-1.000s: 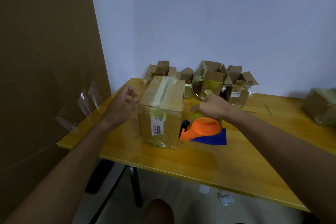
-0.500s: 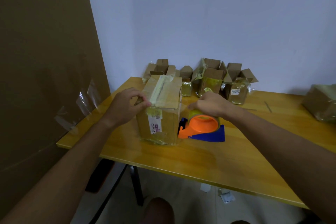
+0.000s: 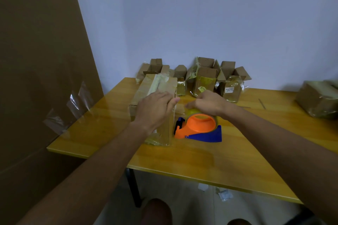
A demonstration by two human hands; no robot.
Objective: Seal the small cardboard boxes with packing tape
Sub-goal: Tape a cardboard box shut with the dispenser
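1. A closed cardboard box (image 3: 155,86) stood on the yellow wooden table (image 3: 210,160), near its left end, with a strip of pale packing tape running along the seam of its top.
2. The left hand (image 3: 155,109) lay palm down on the near part of the box top, its fingers straight and held together, pointing toward the right edge of the box; they pressed on the cardboard rather than curling round it.
3. Just right of the box, almost touching its side, sat an orange and blue tape dispenser (image 3: 198,129) with a roll of yellowish tape on its orange hub.
4. The right hand (image 3: 208,103) rested over the top of the roll, its fingers curled down on it; how the fingertips lay behind the roll could not be told.
5. A short band of tape appeared to run between the roll and the box's upper right edge, though it was too faint to be sure.
6. Along the wall behind stood a row of small open boxes (image 3: 206,76) with their flaps up, several wrapped in yellowish tape, one bearing a white label.
7. Another taped box (image 3: 318,98) sat at the far right of the table.
8. A large cardboard sheet (image 3: 40,78) leaned at the left, with bits of clear tape stuck on it.
9. Paper scraps (image 3: 225,194) lay on the floor beneath the table.
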